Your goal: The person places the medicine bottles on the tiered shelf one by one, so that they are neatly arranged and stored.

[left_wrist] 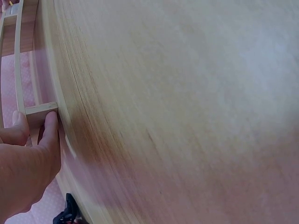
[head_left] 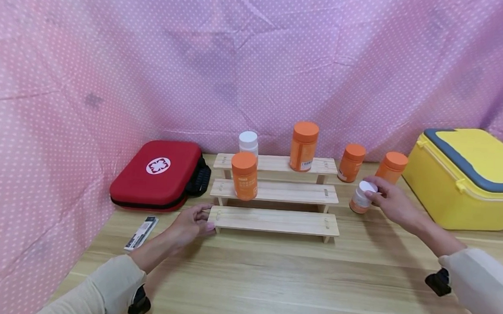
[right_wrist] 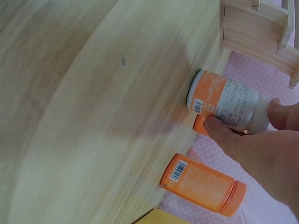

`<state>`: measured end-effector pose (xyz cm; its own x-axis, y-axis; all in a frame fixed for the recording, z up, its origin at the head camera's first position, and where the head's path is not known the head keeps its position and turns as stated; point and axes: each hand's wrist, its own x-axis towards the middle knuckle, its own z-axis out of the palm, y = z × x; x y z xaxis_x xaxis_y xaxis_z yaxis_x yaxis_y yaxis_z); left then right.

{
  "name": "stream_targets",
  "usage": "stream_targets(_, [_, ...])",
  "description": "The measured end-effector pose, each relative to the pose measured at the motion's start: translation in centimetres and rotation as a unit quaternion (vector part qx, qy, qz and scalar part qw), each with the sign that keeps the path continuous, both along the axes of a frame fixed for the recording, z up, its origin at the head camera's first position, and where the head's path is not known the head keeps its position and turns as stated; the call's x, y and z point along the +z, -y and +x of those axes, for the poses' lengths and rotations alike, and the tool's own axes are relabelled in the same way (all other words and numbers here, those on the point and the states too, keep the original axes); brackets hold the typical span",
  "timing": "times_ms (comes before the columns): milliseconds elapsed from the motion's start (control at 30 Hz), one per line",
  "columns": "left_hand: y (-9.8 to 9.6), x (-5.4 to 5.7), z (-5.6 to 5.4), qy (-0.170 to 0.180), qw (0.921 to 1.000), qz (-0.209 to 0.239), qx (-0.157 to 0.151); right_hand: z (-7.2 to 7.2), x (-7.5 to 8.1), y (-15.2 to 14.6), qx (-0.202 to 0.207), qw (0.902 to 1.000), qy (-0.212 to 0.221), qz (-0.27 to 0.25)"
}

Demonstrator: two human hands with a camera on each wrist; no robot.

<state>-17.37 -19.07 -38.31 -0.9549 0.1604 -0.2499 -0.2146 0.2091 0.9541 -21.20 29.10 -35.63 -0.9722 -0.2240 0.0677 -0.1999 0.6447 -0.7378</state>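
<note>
My right hand [head_left: 395,204] holds a small white pill bottle [head_left: 361,197] with a white cap and an orange-and-white label. In the right wrist view, the thumb and fingers [right_wrist: 224,135] are about the cap and side of that bottle [right_wrist: 224,100], which stands upright at the table surface. At the left end of a three-step wooden rack [head_left: 273,221], my left hand [head_left: 188,227] grips the lowest step. The left wrist view shows its thumb and a finger around the end support [left_wrist: 42,109]. An orange bottle [head_left: 244,176] stands on the middle step; a white-capped bottle [head_left: 248,141] and a larger orange bottle [head_left: 304,148] occupy the top.
Two orange bottles, one nearer the rack [head_left: 351,164] and one farther right [head_left: 391,166], stand behind my right hand. A yellow box [head_left: 457,189] sits at the right. On the left lie a red first-aid case [head_left: 159,175] and a small white-and-black packet [head_left: 141,233]. Pink dotted cloth hangs behind.
</note>
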Motion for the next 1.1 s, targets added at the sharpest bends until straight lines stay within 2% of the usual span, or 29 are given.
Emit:
stream_targets(333, [-0.1,0.3,0.1,-0.004,1.0,0.003,-0.007,-0.2,-0.1,-0.4,0.008,0.9997,0.016,-0.018])
stream_targets(500, [-0.2,0.2,0.0,0.001,1.0,0.0,0.0,-0.1,-0.4,-0.6,-0.003,0.9998,-0.012,-0.014])
stream_targets(633, [-0.2,0.1,0.0,0.005,1.0,-0.003,0.003,0.8,-0.3,-1.0,0.003,0.9988,-0.048,-0.011])
stream_targets(833, [-0.2,0.1,0.0,0.006,0.9998,-0.016,0.005,2.5,1.1,-1.9,0.029,0.9934,-0.095,-0.059])
stream_targets(933, [-0.1,0.2,0.0,0.006,0.9998,-0.018,0.008,3.2,2.3,-2.2,0.038,0.9912,-0.096,-0.083])
stream_targets(1100, [0.0,0.1,0.0,0.007,0.9999,-0.014,0.006,4.5,4.6,-2.1,0.031,0.9923,-0.091,-0.078])
